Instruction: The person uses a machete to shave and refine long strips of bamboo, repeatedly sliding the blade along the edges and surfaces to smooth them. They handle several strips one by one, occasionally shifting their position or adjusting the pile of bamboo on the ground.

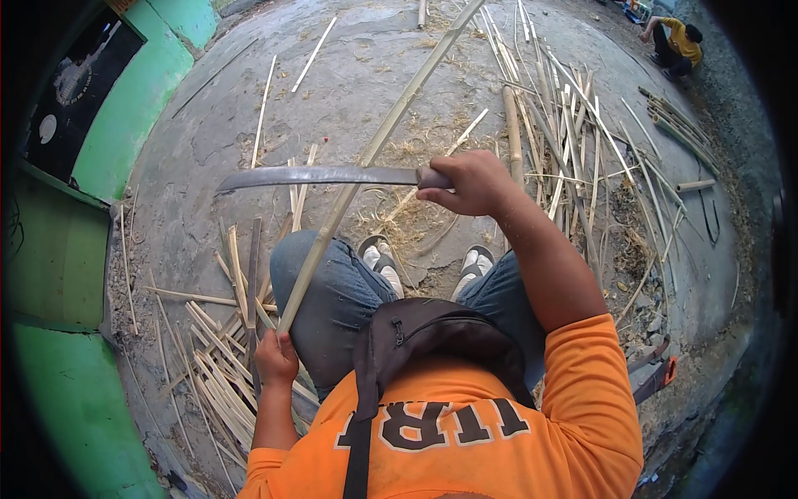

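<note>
My right hand (474,185) is closed round the short handle of a machete (320,175), its long grey blade pointing left. That blade crosses a long, pale bamboo strip (385,137) above my knees; whether it bites into the strip I cannot tell. The strip slants from beside my left thigh up to the top edge of the view. Down at its near end, my left hand (277,358) grips it with fingers wrapped round.
Split bamboo strips (218,374) lie heaped at my left, and more strips (573,141) lie ahead to the right. An orange-handled saw (662,376) rests at lower right. Green walls (71,407) line the left. Another person (675,43) sits at far right.
</note>
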`<action>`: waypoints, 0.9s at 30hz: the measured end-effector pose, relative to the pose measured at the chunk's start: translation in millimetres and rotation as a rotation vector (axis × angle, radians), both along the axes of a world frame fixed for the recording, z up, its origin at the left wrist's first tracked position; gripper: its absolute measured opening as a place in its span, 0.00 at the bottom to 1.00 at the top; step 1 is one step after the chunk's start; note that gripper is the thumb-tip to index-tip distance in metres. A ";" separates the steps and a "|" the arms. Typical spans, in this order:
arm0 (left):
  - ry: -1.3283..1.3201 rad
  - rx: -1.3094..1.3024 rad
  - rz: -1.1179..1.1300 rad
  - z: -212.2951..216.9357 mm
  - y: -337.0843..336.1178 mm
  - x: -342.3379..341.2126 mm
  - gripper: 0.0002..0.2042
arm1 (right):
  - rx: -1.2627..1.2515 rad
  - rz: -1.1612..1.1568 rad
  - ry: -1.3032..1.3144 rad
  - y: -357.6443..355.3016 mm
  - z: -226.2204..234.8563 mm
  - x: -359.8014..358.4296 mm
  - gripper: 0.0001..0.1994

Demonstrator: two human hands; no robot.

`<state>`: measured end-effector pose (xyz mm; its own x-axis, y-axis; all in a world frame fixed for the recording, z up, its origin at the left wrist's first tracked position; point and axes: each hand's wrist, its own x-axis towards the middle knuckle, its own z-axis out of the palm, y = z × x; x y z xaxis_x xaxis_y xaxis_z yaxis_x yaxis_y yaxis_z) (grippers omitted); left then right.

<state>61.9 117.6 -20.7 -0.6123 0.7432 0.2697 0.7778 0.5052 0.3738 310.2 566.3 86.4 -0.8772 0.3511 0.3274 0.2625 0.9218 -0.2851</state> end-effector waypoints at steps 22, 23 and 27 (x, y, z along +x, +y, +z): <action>0.061 -0.034 0.025 0.4 -5.0 1.5 0.30 | -0.056 -0.100 -0.059 -28.3 1.7 -11.1 0.24; 0.060 -0.040 0.025 -1.4 -6.6 1.4 0.30 | -0.051 -0.070 -0.072 -36.4 2.2 -12.6 0.24; 0.075 -0.026 0.031 -4.8 -6.0 0.2 0.30 | -0.010 -0.007 -0.080 -40.9 11.4 -13.3 0.24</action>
